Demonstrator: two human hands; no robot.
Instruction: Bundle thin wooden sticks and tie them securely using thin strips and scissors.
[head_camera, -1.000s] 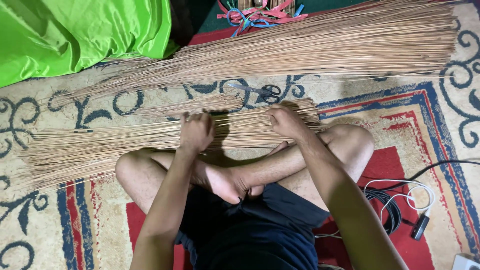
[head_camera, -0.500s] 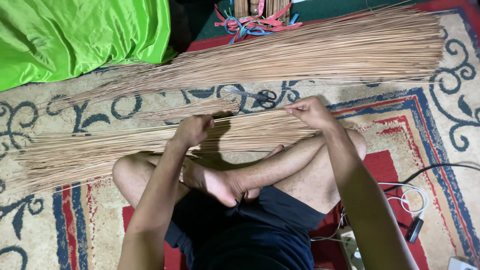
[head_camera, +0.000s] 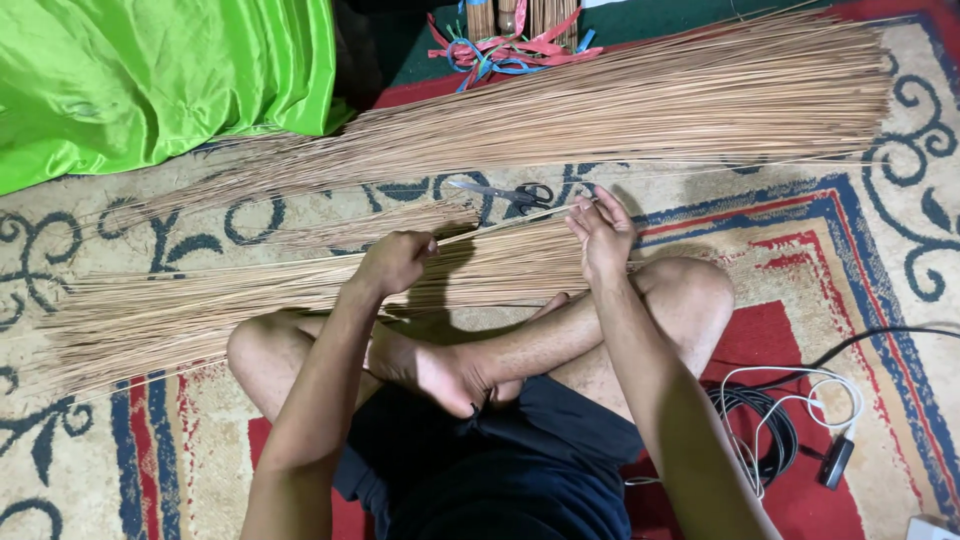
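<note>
Left hand: the left hand (head_camera: 393, 262) is curled shut, its grip pinching one thin stick (head_camera: 505, 224) near that stick's left end
Right hand: the right hand (head_camera: 601, 232) is raised just above the near bundle, fingers (head_camera: 612, 205) bent around the same thin stick at its right end, so its grip is closed on it too
Thin stick: it runs nearly level between the two hands, slightly higher on the right, lifted clear of the sticks below
Near bundle: a loose sheaf of pale brown sticks (head_camera: 250, 300) lies across the person's shins and the carpet, fanning out to the left
Far bundle: a larger sheaf of sticks (head_camera: 640, 105) lies farther off on the carpet, thick end to the right, tapering to the left
Scissors: a pair of scissors (head_camera: 510, 192) with dark handles lies on the carpet between the two sheaves, just beyond the right hand
Carpet: a patterned carpet (head_camera: 880, 260) in beige, blue and red covers the floor
Green cloth: a bright green cloth (head_camera: 150, 80) is heaped at the upper left
Ribbons: red and blue strips (head_camera: 505, 52) lie tangled at the top edge
Cables: black and white cables (head_camera: 790, 420) are coiled beside the person's right knee
</note>
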